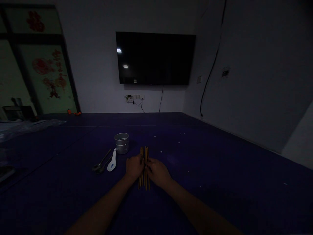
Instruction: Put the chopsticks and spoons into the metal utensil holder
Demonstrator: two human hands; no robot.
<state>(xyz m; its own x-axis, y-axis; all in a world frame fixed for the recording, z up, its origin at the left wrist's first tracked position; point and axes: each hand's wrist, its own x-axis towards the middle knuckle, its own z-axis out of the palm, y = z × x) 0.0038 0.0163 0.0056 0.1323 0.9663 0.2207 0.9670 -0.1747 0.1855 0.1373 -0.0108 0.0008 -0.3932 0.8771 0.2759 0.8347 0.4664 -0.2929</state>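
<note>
Lengthwise toward the far edge of the purple surface (220, 156), the chopsticks (146, 180) are laid between left hand (135, 167) and right hand (158, 171), equally near; both are curled against them, though firm gripping cannot be confirmed.

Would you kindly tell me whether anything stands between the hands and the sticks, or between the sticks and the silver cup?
Nothing visible does: the left hand and right hand are on the sticks, and I see no object between these and the silver cup. The white spoon lies left of that gap.
</note>
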